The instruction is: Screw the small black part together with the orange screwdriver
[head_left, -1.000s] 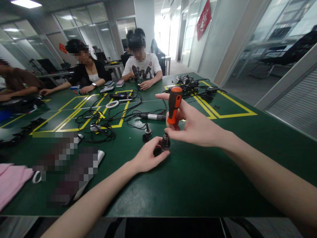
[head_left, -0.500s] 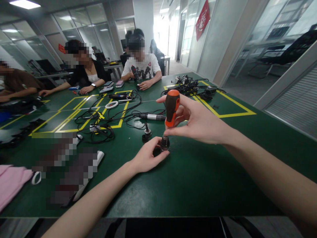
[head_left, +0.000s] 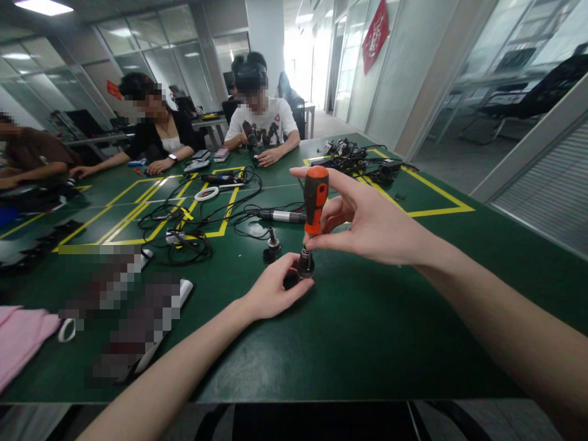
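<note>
My right hand [head_left: 367,223] grips an orange and black screwdriver [head_left: 315,199] upright, thumb and fingers around the handle, index finger stretched out behind its top. The tip points down into a small dark cylindrical part [head_left: 305,263] standing on the green table [head_left: 349,331]. My left hand [head_left: 273,291] pinches that part at its base with thumb and fingers, pressing it to the table. Two more small dark parts [head_left: 272,246] stand just behind it.
A silver and black tool [head_left: 280,215] lies among tangled black cables [head_left: 184,226] and yellow tape lines. Three other people sit at the far side with phones and small items. A pink cloth [head_left: 21,340] and blurred objects lie at the left. More cables [head_left: 353,160] are piled at the far right.
The screwdriver has tilted from leaning right to nearly upright and shifted slightly left over the part. My left hand has stayed on the part.
</note>
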The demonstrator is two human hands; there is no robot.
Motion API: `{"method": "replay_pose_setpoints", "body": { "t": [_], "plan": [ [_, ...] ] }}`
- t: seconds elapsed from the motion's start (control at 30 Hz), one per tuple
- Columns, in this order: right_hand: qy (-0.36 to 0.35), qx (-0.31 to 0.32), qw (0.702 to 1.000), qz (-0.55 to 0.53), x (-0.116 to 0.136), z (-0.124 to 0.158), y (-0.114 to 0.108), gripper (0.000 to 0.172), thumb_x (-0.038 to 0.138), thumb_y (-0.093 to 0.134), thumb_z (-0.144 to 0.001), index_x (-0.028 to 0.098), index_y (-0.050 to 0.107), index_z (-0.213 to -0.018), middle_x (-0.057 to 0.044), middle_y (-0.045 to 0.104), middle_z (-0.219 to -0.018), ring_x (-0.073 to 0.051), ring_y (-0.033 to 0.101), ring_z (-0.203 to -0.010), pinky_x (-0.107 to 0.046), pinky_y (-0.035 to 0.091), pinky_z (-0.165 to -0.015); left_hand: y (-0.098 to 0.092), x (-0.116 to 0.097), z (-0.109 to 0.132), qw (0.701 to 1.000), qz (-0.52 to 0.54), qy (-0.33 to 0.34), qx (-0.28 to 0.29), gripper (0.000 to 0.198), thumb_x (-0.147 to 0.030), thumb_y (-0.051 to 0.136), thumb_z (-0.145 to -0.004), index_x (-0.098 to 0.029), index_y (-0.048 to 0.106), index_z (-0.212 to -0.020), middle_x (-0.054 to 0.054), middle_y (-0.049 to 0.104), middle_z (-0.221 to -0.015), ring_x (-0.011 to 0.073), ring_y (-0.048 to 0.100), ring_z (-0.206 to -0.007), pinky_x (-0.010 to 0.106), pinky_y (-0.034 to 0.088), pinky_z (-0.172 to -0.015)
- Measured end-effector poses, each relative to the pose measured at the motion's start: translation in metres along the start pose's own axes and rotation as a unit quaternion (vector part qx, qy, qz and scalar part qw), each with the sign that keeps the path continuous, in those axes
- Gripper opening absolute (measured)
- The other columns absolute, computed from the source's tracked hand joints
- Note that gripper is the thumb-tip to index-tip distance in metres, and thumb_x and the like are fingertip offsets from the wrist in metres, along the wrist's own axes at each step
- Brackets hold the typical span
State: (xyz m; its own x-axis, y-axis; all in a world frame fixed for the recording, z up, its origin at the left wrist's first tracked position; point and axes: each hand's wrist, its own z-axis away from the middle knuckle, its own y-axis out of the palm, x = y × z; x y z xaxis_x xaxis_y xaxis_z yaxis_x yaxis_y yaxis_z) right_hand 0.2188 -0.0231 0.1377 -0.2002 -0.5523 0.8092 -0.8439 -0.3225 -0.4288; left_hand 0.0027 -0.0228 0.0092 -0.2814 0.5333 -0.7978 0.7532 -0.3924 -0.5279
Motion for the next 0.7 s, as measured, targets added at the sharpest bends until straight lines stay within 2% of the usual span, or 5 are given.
{"method": "replay_pose_setpoints", "body": {
  "t": [0.23,0.37,0.5,0.57,0.7],
  "plan": [
    [0.009,0.018,1.0,-0.015,0.0027,0.0001,-0.0003,0.089,0.017,0.084,-0.081,0.02,0.042,-0.16,0.0,0.08,-0.088,-0.022,0.082,-0.079,-0.038,0.071,-0.08,0.0005,0.0015,0.0,1.0,0.003,0.006,-0.004,0.02,-0.032,0.067,-0.097,-0.018,0.061,-0.111,0.008,0.073,-0.11,0.0217,0.07,-0.099,0.038,0.061,-0.092],
    [0.02,0.037,0.998,-0.036,0.0056,0.0,-0.0001,0.079,0.017,0.081,-0.082,0.017,0.048,-0.154,-0.004,0.081,-0.094,-0.023,0.083,-0.087,-0.038,0.07,-0.083,0.0007,0.0011,-0.0003,1.0,0.012,0.005,-0.002,0.021,-0.032,0.067,-0.097,-0.018,0.061,-0.111,0.009,0.073,-0.111,0.0221,0.07,-0.099,0.039,0.061,-0.093],
    [0.014,0.041,0.999,-0.021,0.006,0.0,-0.0002,0.072,0.011,0.073,-0.082,0.018,0.05,-0.15,-0.003,0.08,-0.091,-0.023,0.081,-0.087,-0.039,0.068,-0.08,0.0007,-0.0004,-0.0004,1.0,0.012,0.001,-0.002,0.02,-0.033,0.067,-0.097,-0.018,0.06,-0.109,0.009,0.073,-0.111,0.0222,0.07,-0.1,0.039,0.06,-0.094],
    [0.004,0.028,1.0,-0.002,0.0055,-0.0005,0.0002,0.063,0.012,0.072,-0.082,0.018,0.055,-0.142,-0.003,0.078,-0.091,-0.022,0.079,-0.086,-0.038,0.067,-0.08,0.0006,-0.0011,-0.0005,1.0,0.01,0.0,-0.002,0.019,-0.033,0.067,-0.097,-0.018,0.06,-0.109,0.008,0.073,-0.111,0.022,0.07,-0.1,0.038,0.06,-0.093],
    [-0.017,-0.002,0.999,0.038,0.0043,-0.0022,0.0012,0.032,0.018,0.073,-0.081,0.017,0.063,-0.112,-0.004,0.073,-0.093,-0.019,0.073,-0.081,-0.034,0.062,-0.075,0.0006,-0.0006,-0.0006,1.0,0.011,0.0,-0.002,0.02,-0.033,0.067,-0.097,-0.018,0.061,-0.108,0.008,0.074,-0.11,0.0218,0.07,-0.1,0.037,0.06,-0.092]
  ]
}}
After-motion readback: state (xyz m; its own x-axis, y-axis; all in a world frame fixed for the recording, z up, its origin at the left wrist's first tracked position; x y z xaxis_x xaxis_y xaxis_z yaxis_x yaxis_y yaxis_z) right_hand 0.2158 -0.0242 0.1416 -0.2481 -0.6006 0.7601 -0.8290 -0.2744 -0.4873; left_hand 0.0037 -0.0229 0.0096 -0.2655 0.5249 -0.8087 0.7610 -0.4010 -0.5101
